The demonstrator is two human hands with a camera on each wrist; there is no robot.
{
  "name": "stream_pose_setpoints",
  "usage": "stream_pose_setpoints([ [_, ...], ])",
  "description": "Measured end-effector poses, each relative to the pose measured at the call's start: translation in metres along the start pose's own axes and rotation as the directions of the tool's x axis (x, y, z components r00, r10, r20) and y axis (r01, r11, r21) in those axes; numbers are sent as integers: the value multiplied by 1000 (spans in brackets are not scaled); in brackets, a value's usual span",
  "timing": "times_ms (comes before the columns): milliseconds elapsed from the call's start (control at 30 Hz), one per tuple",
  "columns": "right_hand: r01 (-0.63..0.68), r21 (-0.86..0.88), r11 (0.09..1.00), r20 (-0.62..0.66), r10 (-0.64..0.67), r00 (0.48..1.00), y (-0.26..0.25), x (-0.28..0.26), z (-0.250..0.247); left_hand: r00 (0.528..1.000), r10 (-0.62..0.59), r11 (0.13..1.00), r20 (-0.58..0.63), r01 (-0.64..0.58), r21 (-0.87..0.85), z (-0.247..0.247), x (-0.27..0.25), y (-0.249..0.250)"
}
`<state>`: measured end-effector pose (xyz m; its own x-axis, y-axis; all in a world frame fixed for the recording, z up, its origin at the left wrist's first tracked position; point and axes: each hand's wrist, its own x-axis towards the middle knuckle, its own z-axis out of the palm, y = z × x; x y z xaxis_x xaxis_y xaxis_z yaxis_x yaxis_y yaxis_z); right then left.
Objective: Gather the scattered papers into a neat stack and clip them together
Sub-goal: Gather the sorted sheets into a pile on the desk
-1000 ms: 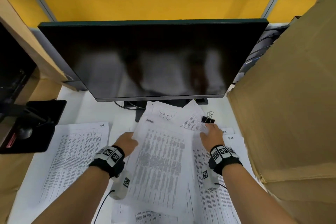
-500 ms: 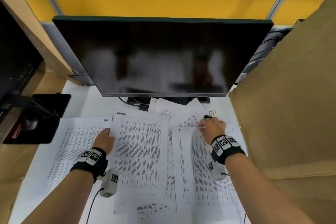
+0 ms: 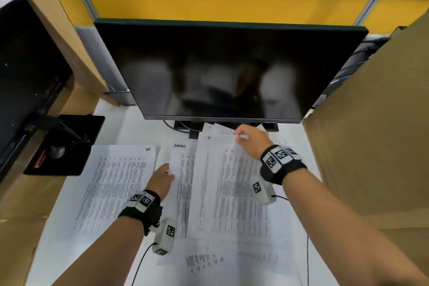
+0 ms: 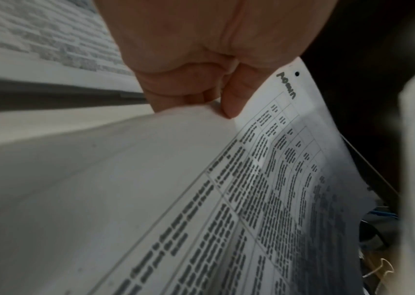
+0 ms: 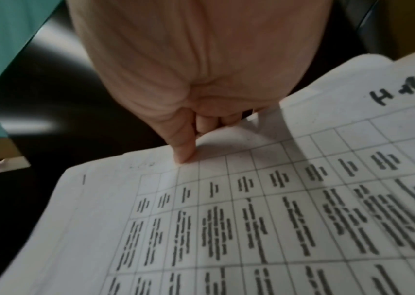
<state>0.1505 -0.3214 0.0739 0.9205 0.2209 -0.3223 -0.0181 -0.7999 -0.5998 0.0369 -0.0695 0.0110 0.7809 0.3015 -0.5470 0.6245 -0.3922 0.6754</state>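
Printed table sheets lie spread over the white desk [image 3: 130, 127]. My left hand [image 3: 162, 176] pinches the left edge of the middle sheet [image 3: 183, 193]; in the left wrist view, thumb and fingers [image 4: 226, 105] hold that sheet [image 4: 264, 199] lifted off the desk. My right hand [image 3: 248, 139] pinches the top edge of another sheet [image 3: 232, 193] that overlaps the middle one, thumb [image 5: 183, 155] on top of the sheet [image 5: 226, 229]. One more sheet [image 3: 116, 183] lies flat at the left. The binder clip's [image 4: 378, 267] wire handles show only in the left wrist view.
A black monitor [image 3: 220, 72] stands close behind the papers, its stand and cables under it. A tall cardboard box [image 3: 371, 134] walls the right side. A black stand base [image 3: 67, 144] and more cardboard sit at the left. More sheets [image 3: 209, 260] reach the near edge.
My right hand left the spot by the clip and brought a sheet leftward over the middle sheet. My left hand stays at the middle sheet's left edge, which is now lifted.
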Motion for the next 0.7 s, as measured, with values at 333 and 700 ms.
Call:
stream_pose_setpoints([
  [333,-124,175,977,-187,157,970,17,-12,47,997,-78,988,16,79,-136,5,5,-25],
  [700,-559,391,731,7,605,796,81,-46,72,990,-129,961,54,138,-238,15,10,-35],
])
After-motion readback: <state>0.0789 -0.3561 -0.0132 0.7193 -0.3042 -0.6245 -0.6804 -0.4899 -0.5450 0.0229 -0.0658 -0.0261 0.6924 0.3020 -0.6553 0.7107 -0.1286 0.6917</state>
